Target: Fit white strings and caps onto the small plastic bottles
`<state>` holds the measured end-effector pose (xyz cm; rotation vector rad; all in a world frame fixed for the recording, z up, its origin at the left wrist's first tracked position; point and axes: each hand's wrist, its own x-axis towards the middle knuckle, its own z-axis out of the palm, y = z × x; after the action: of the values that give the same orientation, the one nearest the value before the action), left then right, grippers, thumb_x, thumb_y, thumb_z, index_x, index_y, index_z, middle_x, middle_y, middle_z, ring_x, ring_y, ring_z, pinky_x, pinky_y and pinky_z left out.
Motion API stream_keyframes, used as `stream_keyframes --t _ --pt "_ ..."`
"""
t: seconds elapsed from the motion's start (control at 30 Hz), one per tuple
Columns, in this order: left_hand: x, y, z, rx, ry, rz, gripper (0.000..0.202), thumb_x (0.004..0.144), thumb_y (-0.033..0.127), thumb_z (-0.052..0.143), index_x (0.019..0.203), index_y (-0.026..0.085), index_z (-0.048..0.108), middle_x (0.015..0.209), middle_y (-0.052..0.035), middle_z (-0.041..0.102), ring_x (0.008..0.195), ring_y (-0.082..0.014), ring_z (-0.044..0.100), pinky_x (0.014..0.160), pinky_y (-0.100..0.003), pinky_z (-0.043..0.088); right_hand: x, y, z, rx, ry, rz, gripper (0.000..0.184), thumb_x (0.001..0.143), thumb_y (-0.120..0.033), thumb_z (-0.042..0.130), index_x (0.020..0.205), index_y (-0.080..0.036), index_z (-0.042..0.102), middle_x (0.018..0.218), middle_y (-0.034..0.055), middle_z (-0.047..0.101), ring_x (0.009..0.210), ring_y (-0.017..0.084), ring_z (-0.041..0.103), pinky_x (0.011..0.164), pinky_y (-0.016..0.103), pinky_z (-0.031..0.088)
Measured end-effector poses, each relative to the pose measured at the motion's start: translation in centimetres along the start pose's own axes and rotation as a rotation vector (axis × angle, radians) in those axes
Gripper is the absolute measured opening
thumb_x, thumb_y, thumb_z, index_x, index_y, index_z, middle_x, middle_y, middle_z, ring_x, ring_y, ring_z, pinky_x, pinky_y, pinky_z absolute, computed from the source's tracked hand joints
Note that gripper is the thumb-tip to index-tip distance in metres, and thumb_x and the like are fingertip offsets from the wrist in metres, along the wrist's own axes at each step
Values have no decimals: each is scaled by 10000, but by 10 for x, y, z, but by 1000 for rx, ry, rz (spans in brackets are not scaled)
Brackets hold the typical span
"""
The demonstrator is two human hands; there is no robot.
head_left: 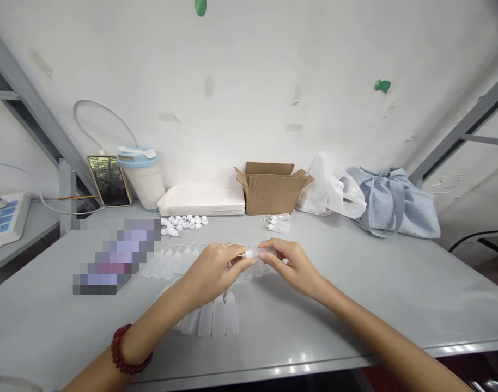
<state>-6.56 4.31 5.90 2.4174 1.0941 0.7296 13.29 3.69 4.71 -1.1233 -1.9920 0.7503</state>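
Note:
Both hands meet over the middle of the grey table (347,305). Between them lies a small translucent plastic bottle (266,251), held level. My left hand (214,267) pinches its white cap end (249,254) with thumb and fingers. The bottle's body is gripped by my right hand (292,264). Rows of similar capped bottles (218,317) lie flat below and behind the hands, partly hidden by the left arm. Farther back is a heap of loose white caps (186,220). Several more bottles (279,226) rest in front of the cardboard box.
Along the wall stand a phone (110,181), a blue-lidded cup (145,182), stacked white trays (204,201), an open cardboard box (269,195), a white plastic bag (326,190) and a light blue cloth bag (396,201). A blurred-out object (118,258) lies at the left.

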Motion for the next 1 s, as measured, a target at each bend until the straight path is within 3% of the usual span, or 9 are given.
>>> stream_keyframes --t 0.3,0.63,1.0 --pt "1 3 -2 -88 -53 -50 366 903 373 400 685 168 611 548 6 555 524 -120 498 494 -225 323 -3 6 6 -69 17 -95 309 926 -384 410 911 -160 623 769 56 643 634 140 530 572 255 403" --pt "-2 -4 8 79 -7 100 366 934 273 382 604 164 498 536 17 493 477 -98 403 511 -241 290 -2 7 11 3 -59 12 350 938 -386 368 719 -169 534 622 -13 505 566 107 444 565 233 347" --pt "1 -6 5 123 -5 96 356 938 296 395 640 162 536 578 11 532 524 -107 455 535 -237 316 -2 5 11 58 -28 59 337 934 -382 383 766 -161 573 660 -7 522 590 107 445 577 230 343"
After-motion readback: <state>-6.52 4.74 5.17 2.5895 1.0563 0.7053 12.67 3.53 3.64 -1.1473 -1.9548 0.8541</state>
